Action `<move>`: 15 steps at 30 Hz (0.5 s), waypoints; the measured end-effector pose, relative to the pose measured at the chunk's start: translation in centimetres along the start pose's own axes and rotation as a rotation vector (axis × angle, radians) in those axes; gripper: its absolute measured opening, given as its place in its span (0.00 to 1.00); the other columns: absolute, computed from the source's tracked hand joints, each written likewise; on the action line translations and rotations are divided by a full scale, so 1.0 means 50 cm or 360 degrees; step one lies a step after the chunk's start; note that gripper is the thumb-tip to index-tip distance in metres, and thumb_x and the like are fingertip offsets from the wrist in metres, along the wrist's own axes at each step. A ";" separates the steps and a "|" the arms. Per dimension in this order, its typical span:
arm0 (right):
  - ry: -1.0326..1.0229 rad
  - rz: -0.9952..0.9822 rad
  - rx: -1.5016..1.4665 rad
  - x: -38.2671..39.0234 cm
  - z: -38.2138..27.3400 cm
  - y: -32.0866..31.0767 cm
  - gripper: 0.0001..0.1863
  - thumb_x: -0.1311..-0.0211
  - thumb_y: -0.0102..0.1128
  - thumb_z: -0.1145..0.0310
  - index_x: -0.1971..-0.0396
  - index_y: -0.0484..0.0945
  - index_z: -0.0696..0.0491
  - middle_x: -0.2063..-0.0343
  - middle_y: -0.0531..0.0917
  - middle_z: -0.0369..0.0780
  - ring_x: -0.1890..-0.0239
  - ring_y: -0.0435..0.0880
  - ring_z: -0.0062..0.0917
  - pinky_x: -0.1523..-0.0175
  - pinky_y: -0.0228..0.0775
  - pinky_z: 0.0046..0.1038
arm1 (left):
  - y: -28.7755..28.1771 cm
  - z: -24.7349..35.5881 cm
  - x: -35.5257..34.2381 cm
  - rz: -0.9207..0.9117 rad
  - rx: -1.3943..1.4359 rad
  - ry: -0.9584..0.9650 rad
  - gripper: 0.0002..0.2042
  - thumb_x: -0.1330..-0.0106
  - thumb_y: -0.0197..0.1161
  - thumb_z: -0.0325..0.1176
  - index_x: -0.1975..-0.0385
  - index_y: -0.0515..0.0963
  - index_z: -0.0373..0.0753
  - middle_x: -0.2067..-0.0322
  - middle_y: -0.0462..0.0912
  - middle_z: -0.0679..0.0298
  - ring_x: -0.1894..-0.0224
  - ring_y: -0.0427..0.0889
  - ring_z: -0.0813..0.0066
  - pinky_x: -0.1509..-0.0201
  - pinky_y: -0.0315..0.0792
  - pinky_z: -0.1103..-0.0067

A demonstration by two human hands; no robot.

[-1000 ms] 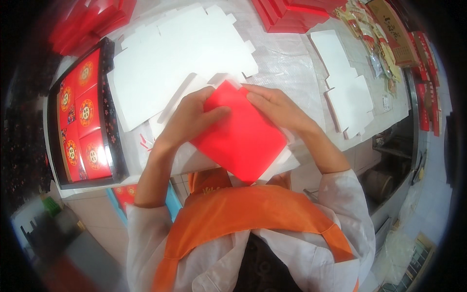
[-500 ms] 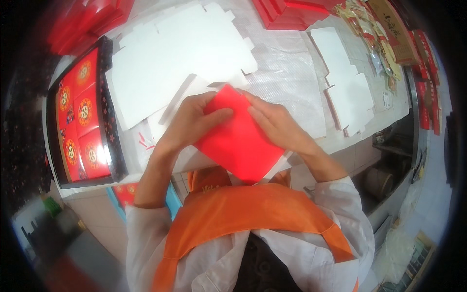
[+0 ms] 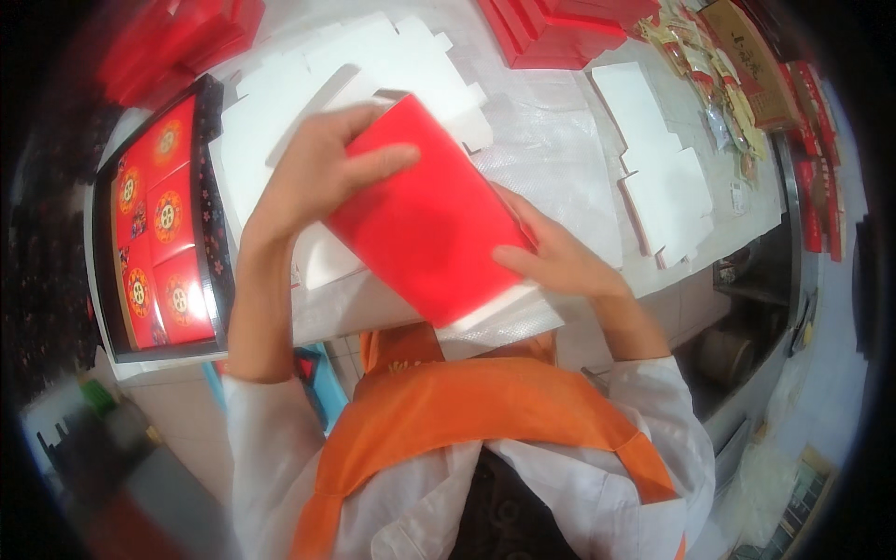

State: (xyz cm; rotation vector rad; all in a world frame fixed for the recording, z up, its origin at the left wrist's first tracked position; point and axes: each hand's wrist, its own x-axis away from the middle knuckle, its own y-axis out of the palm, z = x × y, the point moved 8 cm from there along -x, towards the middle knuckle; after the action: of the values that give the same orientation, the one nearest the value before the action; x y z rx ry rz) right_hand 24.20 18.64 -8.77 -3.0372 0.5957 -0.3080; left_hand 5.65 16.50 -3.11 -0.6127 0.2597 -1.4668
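A red rectangular folded card (image 3: 434, 224), white along its lower and upper edges, is held at a slant over the near part of the table. My left hand (image 3: 327, 173) grips its upper left side, thumb lying on the red face and other fingers at the edge. My right hand (image 3: 555, 261) grips the lower right side, thumb on the red face and fingers partly hidden beneath. Behind the card lie flat white cardboard box blanks (image 3: 327, 51).
A black tray (image 3: 210, 233) holds red patterned boxes at left, above a blue container (image 3: 327, 392). Red boxes (image 3: 551, 33) stand at the back. More white blanks (image 3: 644, 140) lie at right beside packets (image 3: 714, 103) and a brown carton (image 3: 747, 61).
The red card has shifted left and away from my body. My left hand has moved up and left with it; my right hand has slid down along its right edge.
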 end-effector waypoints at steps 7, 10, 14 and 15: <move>-0.0232 0.0787 -0.0415 -0.066 0.017 -0.046 0.33 0.42 0.51 0.69 0.39 0.49 0.61 0.42 0.62 0.47 0.41 0.62 0.29 0.38 0.53 0.27 | 0.013 0.079 0.105 0.1178 0.0322 0.0964 0.09 0.43 0.60 0.23 0.63 0.72 0.32 0.63 0.75 0.58 0.59 0.75 0.71 0.57 0.69 0.80; -0.0242 0.0969 -0.0502 -0.087 0.007 -0.068 0.33 0.42 0.51 0.68 0.39 0.49 0.61 0.44 0.63 0.47 0.42 0.64 0.28 0.40 0.56 0.27 | 0.170 -0.001 0.115 0.0728 0.1017 0.0264 0.08 0.40 0.54 0.20 0.61 0.72 0.32 0.63 0.74 0.62 0.58 0.72 0.78 0.54 0.67 0.82; -0.0286 0.0919 -0.0909 -0.091 -0.007 -0.028 0.33 0.41 0.51 0.67 0.39 0.49 0.61 0.46 0.64 0.47 0.44 0.65 0.26 0.43 0.59 0.26 | 0.245 -0.070 0.079 0.0710 0.2036 -0.0219 0.10 0.37 0.53 0.25 0.56 0.69 0.35 0.57 0.72 0.64 0.52 0.71 0.76 0.48 0.66 0.80; -0.0232 0.0813 -0.0804 -0.091 -0.014 -0.011 0.32 0.40 0.49 0.67 0.39 0.49 0.60 0.46 0.64 0.47 0.44 0.65 0.26 0.43 0.59 0.25 | 0.244 -0.070 0.074 0.0728 0.2083 -0.0247 0.11 0.37 0.53 0.25 0.56 0.69 0.36 0.57 0.72 0.65 0.52 0.71 0.76 0.47 0.65 0.79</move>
State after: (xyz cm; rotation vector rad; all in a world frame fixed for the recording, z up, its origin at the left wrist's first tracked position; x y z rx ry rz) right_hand 20.14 20.87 -8.89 -3.1345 1.5983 0.1010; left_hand 14.56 11.92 -11.76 0.3903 -0.6299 -0.8613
